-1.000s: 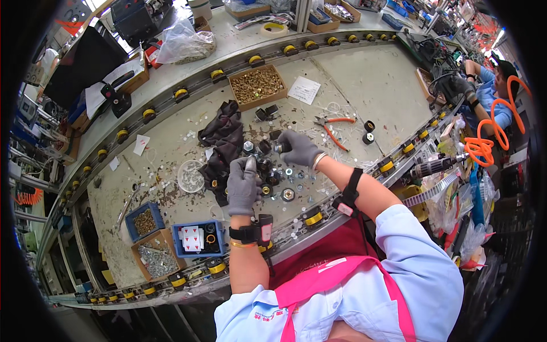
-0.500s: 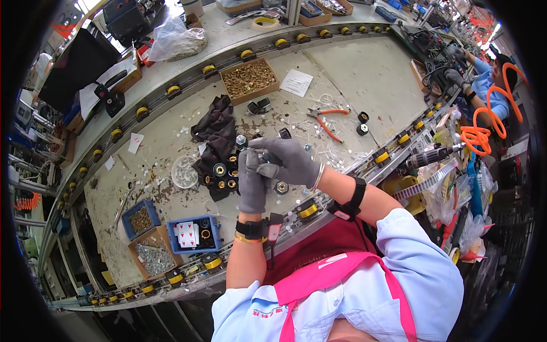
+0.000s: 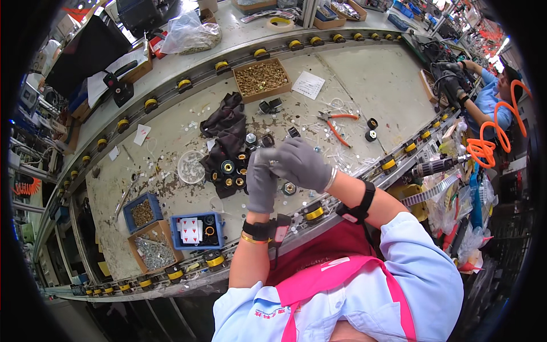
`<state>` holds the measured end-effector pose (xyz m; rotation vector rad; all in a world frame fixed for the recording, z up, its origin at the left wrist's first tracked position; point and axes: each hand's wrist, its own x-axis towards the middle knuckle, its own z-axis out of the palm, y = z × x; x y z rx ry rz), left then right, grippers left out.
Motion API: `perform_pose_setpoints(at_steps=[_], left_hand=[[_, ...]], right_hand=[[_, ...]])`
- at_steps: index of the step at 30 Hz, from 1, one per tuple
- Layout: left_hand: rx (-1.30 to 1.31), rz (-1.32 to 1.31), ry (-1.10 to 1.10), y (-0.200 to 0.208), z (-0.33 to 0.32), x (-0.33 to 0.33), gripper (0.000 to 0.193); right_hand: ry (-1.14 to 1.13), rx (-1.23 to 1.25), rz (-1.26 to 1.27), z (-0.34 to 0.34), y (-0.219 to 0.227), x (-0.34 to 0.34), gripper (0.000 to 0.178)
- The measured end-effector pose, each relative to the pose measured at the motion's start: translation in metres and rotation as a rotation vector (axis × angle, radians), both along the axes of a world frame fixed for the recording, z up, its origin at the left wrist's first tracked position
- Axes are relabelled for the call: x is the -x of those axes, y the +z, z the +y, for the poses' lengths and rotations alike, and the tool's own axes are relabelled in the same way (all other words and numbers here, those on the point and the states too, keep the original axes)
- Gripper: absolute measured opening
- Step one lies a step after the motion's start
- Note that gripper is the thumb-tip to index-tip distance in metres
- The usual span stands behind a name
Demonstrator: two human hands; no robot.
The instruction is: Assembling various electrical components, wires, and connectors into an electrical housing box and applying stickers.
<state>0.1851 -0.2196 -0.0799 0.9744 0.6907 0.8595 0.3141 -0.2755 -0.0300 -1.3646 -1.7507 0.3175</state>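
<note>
— Above the bench (image 3: pixel 364 80), near its front edge, what are the 2 hands doing?

— Both wear grey gloves. The left hand (image 3: pixel 261 181) and the right hand (image 3: pixel 300 163) meet over the round parts (image 3: pixel 233 171), fingertips together on a small part (image 3: pixel 273 163) held between them, raised off the surface.

— Are the fingers clamped on it?

— They look pinched on it from both sides, left thumb and forefinger against the right fingertips. Most of the part is hidden by the gloves, so only a small glint shows.

— Which way does it point?

— Too little shows. I cannot tell its long axis or which end faces where.

— How far along is the work?

— My judgement: mid-way. Several round black parts with brass centres lie on the dark cloth (image 3: pixel 225 134), and others lie loose on the bench beside it. Which are finished I cannot tell. The box of brass pieces (image 3: pixel 262 78) is well filled.

— And the tools?

— The orange-handled pliers (image 3: pixel 336 122) lie apart to the right, untouched. The blue bin (image 3: pixel 196 229) and the box of screws (image 3: pixel 152 251) stand at the near left.
</note>
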Motion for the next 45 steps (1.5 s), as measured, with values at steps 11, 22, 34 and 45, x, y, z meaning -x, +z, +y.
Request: perform_pose_setpoints(at_steps=[11, 22, 34, 45], left_hand=[[0.081, 0.003, 0.228, -0.004, 0.007, 0.001, 0.028], [-0.444, 0.356, 0.235, -0.009, 0.009, 0.005, 0.03], [-0.368, 0.212, 0.236, 0.005, 0.002, 0.004, 0.03], [-0.165, 0.086, 0.173, -0.005, 0.002, 0.003, 0.03]], right_hand=[[0.202, -0.006, -0.394, -0.045, 0.018, 0.002, 0.057], [-0.171, -0.167, -0.065, -0.021, 0.013, -0.001, 0.027], [-0.173, -0.152, 0.027, -0.007, 0.014, 0.018, 0.052], [-0.134, 0.007, 0.016, 0.0, 0.01, 0.01, 0.037]])
